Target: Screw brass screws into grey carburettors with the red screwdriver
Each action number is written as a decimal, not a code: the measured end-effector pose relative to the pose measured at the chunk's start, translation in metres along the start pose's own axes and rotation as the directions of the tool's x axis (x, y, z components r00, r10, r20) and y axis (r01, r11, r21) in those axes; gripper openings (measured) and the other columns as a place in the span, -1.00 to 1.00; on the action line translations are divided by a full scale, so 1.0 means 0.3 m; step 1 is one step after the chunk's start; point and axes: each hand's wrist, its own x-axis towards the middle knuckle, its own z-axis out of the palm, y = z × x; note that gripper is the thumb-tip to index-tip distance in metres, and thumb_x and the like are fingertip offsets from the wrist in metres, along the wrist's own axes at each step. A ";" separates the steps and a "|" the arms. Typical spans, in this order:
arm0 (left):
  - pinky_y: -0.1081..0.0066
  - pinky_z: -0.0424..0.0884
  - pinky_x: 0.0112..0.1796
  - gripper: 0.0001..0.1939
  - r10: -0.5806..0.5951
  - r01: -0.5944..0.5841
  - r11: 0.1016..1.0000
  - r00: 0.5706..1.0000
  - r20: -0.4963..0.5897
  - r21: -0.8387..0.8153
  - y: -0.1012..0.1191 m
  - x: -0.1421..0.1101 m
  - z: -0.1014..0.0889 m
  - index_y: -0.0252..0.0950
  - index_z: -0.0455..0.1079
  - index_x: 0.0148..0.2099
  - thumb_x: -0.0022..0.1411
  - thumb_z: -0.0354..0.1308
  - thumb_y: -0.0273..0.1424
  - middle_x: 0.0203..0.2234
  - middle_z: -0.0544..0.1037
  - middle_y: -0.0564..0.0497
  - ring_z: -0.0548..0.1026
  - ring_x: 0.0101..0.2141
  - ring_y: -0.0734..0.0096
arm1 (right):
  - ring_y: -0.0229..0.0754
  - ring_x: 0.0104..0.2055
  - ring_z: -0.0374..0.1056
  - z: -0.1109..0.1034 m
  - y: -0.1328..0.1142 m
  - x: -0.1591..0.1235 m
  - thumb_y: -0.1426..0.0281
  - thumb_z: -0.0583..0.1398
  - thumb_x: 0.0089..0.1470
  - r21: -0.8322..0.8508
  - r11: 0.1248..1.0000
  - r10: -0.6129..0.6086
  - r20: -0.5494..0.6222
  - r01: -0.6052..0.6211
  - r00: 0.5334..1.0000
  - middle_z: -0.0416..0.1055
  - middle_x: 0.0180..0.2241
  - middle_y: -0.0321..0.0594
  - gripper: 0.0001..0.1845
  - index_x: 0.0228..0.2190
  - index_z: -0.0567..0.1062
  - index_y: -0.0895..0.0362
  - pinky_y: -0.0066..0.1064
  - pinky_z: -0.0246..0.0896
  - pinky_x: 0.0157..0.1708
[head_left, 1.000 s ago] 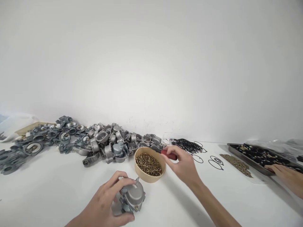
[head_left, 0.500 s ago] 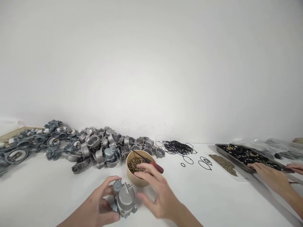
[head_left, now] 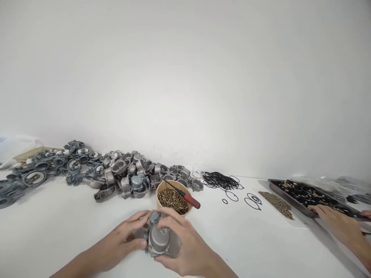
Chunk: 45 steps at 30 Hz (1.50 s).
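A grey metal carburetor [head_left: 160, 238] with a rounded bowl on top stands at the front of the white table, between my two hands. My left hand [head_left: 127, 237] grips its left side, thumb in front and fingers behind. Wrapped round the right side is my right hand [head_left: 187, 243], its fingers over the top and its thumb low at the front. Just behind them sits a round tan tub [head_left: 159, 200] of brass-coloured screws [head_left: 172, 200]. A screwdriver [head_left: 191, 200] with a red handle lies across the tub's rim.
Piled carburetor bodies [head_left: 58, 162] and metal float bowls [head_left: 127, 170] line the wall at left. Black rubber rings [head_left: 220, 180] lie right of the tub, near small brass parts [head_left: 276, 204]. A co-worker's hand [head_left: 333, 220] rests at a dark tray [head_left: 272, 184].
My right hand has moved from over the screw tub down onto the carburetor. The carburetor is now held from both sides. The view has shifted slightly.
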 end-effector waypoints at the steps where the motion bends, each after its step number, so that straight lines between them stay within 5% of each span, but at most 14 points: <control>1: 0.04 0.24 0.31 -0.28 -0.016 0.016 0.998 1.000 -0.009 0.055 -0.007 -0.003 0.001 -0.07 0.18 0.49 0.44 0.08 0.11 0.43 0.20 -0.11 0.24 0.36 -0.04 | 0.12 0.13 0.43 -0.008 0.002 -0.003 0.37 0.46 -0.16 0.010 0.999 -0.037 -0.034 0.038 0.999 0.35 0.18 0.01 -0.40 -0.04 0.47 0.06 -0.02 0.39 0.12; 4: 0.11 0.40 0.21 -0.36 -0.115 0.121 0.982 0.992 -0.046 0.144 -0.030 -0.017 0.003 0.02 0.08 0.52 0.52 0.01 0.02 0.45 0.17 -0.08 0.33 0.30 0.06 | 0.09 0.14 0.42 -0.091 0.028 -0.014 0.34 0.45 -0.09 -0.041 0.988 -0.156 -0.188 0.151 0.970 0.37 0.14 -0.01 -0.41 0.01 0.48 0.01 -0.02 0.41 0.11; 6: 0.19 0.52 0.10 -0.43 -0.149 0.155 0.975 0.987 -0.053 0.157 -0.036 -0.027 0.003 0.08 0.08 0.51 0.55 -0.03 -0.05 0.42 0.23 -0.06 0.45 0.19 0.14 | 0.09 0.19 0.38 -0.197 0.067 -0.030 0.30 0.44 -0.01 -0.142 0.981 -0.178 -0.378 0.133 0.909 0.37 0.16 0.00 -0.40 0.07 0.45 -0.01 0.01 0.43 0.10; 8: 0.22 0.55 0.06 -0.49 -0.135 0.142 0.972 0.990 -0.049 0.189 -0.029 -0.034 0.002 0.10 0.18 0.47 0.55 -0.01 -0.12 0.35 0.34 -0.04 0.54 0.08 0.20 | 0.10 0.19 0.39 -0.325 0.128 -0.063 0.19 0.42 0.04 -0.206 0.978 -0.103 -0.579 -0.024 0.809 0.41 0.14 0.02 -0.38 0.10 0.43 0.03 0.00 0.43 0.11; 10: 0.20 0.55 0.07 -0.55 -0.121 0.127 0.961 0.992 -0.042 0.247 -0.014 -0.039 0.001 0.09 0.33 0.39 0.52 0.06 -0.17 0.30 0.42 -0.02 0.59 0.02 0.20 | 0.03 0.05 0.47 -0.450 0.206 -0.117 0.05 0.34 0.08 -0.272 0.861 0.094 -0.745 -0.429 0.661 0.41 0.16 0.01 -0.33 0.14 0.42 0.05 -0.09 0.44 0.08; 11: 0.18 0.55 0.08 -0.58 -0.117 0.121 0.954 0.993 -0.032 0.274 -0.007 -0.041 0.001 0.09 0.40 0.34 0.51 0.09 -0.18 0.28 0.44 -0.01 0.60 0.00 0.19 | 0.08 0.03 0.46 -0.504 0.248 -0.150 0.03 0.35 0.02 -0.265 0.802 0.133 -0.795 -0.535 0.592 0.42 0.14 0.06 -0.32 0.10 0.46 0.09 -0.03 0.40 0.10; 14: 0.18 0.57 0.06 -0.63 -0.110 0.103 0.945 0.994 0.006 0.310 0.007 -0.046 0.002 0.07 0.49 0.25 0.47 0.14 -0.22 0.25 0.49 0.01 0.62 -0.03 0.20 | 0.27 0.07 0.40 -0.618 0.370 -0.256 0.08 0.38 -0.18 -0.214 0.662 0.234 -0.851 -0.718 0.470 0.46 0.04 0.14 -0.38 -0.10 0.57 0.15 0.12 0.25 0.17; 19: 0.18 0.58 0.05 -0.63 -0.107 0.095 0.954 0.994 0.029 0.286 0.003 -0.051 0.005 0.04 0.51 0.23 0.43 0.17 -0.27 0.23 0.50 0.00 0.63 -0.05 0.22 | 0.29 -0.12 0.43 -0.678 0.491 -0.365 0.10 0.38 -0.29 -0.131 0.467 0.419 -0.838 -0.874 0.350 0.49 -0.27 0.04 -0.39 -0.17 0.58 0.14 0.11 0.33 -0.10; 31: 0.28 0.53 0.12 -0.62 -0.123 0.096 0.957 0.989 0.085 0.273 0.009 -0.046 -0.001 0.00 0.50 0.23 0.44 0.12 -0.35 0.25 0.45 0.01 0.49 0.15 0.19 | 0.34 0.15 0.31 -0.678 0.567 -0.394 0.06 0.34 -0.22 -0.187 0.371 0.521 -0.769 -0.910 0.370 0.49 -0.11 0.14 -0.18 0.10 0.48 0.14 -0.03 0.30 -0.06; 37: 0.24 0.54 0.11 -0.62 -0.134 0.110 0.957 0.988 0.071 0.270 -0.007 -0.045 -0.007 0.00 0.50 0.22 0.42 0.14 -0.35 0.24 0.46 -0.01 0.51 0.14 0.16 | 0.39 -0.02 0.41 -0.688 0.562 -0.383 -0.09 0.35 -0.32 -0.212 0.375 0.465 -0.799 -0.903 0.381 0.51 -0.23 0.14 -0.14 -0.01 0.56 0.14 -0.03 0.32 -0.27; 40: 0.24 0.56 0.08 -0.63 -0.131 0.108 0.955 0.989 0.068 0.275 -0.008 -0.041 0.000 -0.02 0.51 0.22 0.41 0.17 -0.34 0.24 0.47 -0.03 0.59 0.05 0.19 | 0.45 -0.02 0.40 -0.694 0.506 -0.353 -0.12 0.37 -0.30 -0.247 0.408 0.333 -0.856 -0.879 0.395 0.51 -0.31 0.15 -0.21 -0.10 0.60 0.14 -0.04 0.30 -0.33; 42: 0.31 0.59 0.01 -0.66 -0.073 0.054 0.956 0.996 0.055 0.287 -0.008 -0.030 -0.001 -0.05 0.54 0.17 0.40 0.17 -0.36 0.16 0.55 -0.02 0.63 -0.03 0.25 | 0.43 0.04 0.39 -0.687 0.448 -0.319 -0.11 0.32 -0.11 -0.291 0.448 0.176 -0.898 -0.845 0.402 0.51 -0.22 0.24 -0.32 -0.13 0.61 0.15 -0.01 0.29 -0.26; 45: 0.46 0.62 -0.19 -0.72 0.078 -0.033 0.898 0.993 -0.084 0.439 -0.015 -0.007 -0.059 -0.08 0.62 0.03 0.42 0.12 -0.39 -0.07 0.69 0.04 0.67 -0.21 0.38 | 0.16 -0.06 0.47 -0.630 0.342 -0.241 0.04 0.22 0.19 -0.424 0.543 -0.101 -0.890 -0.725 0.445 0.53 -0.11 0.19 -0.55 -0.19 0.62 0.17 -0.11 0.30 -0.17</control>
